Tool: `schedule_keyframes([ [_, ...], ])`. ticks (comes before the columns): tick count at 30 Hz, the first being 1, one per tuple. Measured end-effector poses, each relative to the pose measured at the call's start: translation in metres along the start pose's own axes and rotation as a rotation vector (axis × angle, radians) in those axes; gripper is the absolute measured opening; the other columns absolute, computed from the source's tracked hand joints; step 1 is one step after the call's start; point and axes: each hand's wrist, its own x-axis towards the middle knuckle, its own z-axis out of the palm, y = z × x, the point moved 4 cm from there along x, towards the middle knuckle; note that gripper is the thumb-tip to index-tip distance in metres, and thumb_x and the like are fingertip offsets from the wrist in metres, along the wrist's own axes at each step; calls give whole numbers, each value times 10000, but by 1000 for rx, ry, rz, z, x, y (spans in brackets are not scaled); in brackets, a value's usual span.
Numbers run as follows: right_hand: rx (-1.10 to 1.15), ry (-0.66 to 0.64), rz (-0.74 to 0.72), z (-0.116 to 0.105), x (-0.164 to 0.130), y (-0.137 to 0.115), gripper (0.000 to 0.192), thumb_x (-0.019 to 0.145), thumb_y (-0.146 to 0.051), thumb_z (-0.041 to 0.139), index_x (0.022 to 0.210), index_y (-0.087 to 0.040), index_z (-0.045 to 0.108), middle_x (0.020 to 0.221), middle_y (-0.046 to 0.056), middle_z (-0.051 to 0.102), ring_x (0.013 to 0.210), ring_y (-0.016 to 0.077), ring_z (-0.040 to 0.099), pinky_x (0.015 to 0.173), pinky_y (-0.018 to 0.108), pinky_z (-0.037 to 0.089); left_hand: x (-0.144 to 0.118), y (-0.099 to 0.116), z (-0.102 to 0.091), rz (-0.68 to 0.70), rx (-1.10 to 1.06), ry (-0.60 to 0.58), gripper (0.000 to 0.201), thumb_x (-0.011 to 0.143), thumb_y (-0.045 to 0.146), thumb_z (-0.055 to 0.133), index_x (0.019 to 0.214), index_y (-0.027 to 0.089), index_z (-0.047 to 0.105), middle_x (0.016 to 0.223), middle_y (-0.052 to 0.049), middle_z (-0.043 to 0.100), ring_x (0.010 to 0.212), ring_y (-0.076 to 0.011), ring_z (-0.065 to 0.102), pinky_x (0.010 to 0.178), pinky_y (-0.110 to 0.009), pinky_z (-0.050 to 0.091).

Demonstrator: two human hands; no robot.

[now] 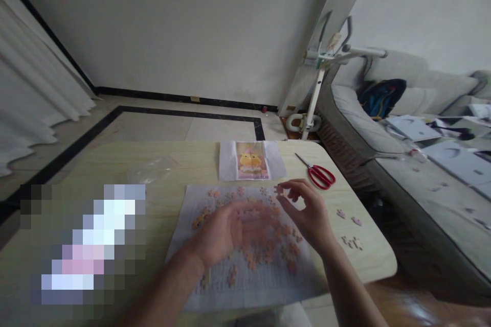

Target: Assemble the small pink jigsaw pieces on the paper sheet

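Observation:
In the head view, my right hand pinches a small jigsaw puzzle piece between thumb and fingertips, above the right side of a printed paper sheet. My left hand is blurred by motion over the middle of the sheet. Its fingers look stretched out, with nothing visible in them. Loose puzzle pieces, several in orange and pink tones, lie scattered on the sheet around and below the hands; my left hand hides some. Behind them is a reference picture of yellow cartoon figures on white paper.
Red-handled scissors lie at the table's back right. More pieces rest near the right edge of the wooden table. A clear plastic bag and a pixelated bright area are on the left. A grey sofa stands at right.

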Motion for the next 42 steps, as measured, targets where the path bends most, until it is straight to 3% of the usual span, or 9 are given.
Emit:
schedule_keyframes([
  [11, 43, 13, -7, 6, 0, 0, 217, 816, -122, 665, 1003, -232, 654, 935, 12, 620, 714, 130, 536, 661, 284, 466, -1, 1, 3, -14, 13, 30, 320, 891, 236, 495, 1038, 48, 709, 1123, -198, 708, 1040, -294, 683, 971, -393, 489],
  [18, 115, -21, 53, 7, -9, -9, 200, 831, -156, 672, 1013, -238, 653, 940, 14, 602, 727, 134, 544, 673, 289, 476, 1, 1, 2, -81, -67, 15, 457, 956, 383, 426, 1068, 26, 689, 1041, -217, 724, 990, -278, 695, 937, -378, 487],
  [23, 133, -56, 23, 18, -22, -35, 204, 833, -168, 678, 1013, -261, 656, 1023, 39, 595, 937, 186, 587, 779, 317, 506, 2, 3, 7, -84, -181, -43, 607, 970, 488, 330, 1076, 2, 679, 882, -201, 736, 859, -275, 711, 827, -373, 514],
  [27, 102, -74, -28, 26, -27, -46, 252, 824, -141, 667, 1039, -273, 658, 1098, 53, 577, 1055, 212, 578, 860, 350, 512, 1, 2, 4, -72, -203, -35, 666, 969, 529, 288, 1104, -6, 661, 887, -206, 727, 868, -284, 701, 824, -379, 508],
  [30, 69, -43, -13, 17, -28, -39, 221, 827, -169, 671, 1027, -263, 659, 1123, 64, 573, 1087, 229, 571, 905, 387, 501, 0, 2, 3, -73, -195, -32, 625, 958, 523, 343, 1085, 1, 662, 927, -214, 727, 889, -290, 700, 884, -406, 489],
  [33, 1, 31, 38, -7, -32, -18, 190, 828, -233, 689, 1014, -261, 661, 1141, 73, 575, 1092, 248, 568, 934, 434, 478, -2, 5, 4, -101, -186, -24, 601, 954, 508, 363, 1068, 1, 664, 990, -239, 722, 926, -301, 703, 917, -422, 478],
  [38, -127, 148, 143, -51, -50, 23, 180, 826, -302, 693, 998, -253, 674, 1131, 84, 598, 996, 254, 598, 790, 420, 510, -5, 14, 5, -49, -148, 44, 577, 951, 476, 381, 1039, -9, 681, 1071, -268, 701, 1025, -343, 681, 975, -451, 461],
  [42, -217, 73, 149, -50, -65, 32, 154, 832, -292, 673, 979, -245, 679, 1114, 90, 603, 1038, 267, 592, 825, 432, 512, -7, 17, 9, 9, -120, 121, 515, 957, 405, 392, 971, -1, 708, 1083, -261, 700, 1091, -362, 650, 1007, -483, 457],
])
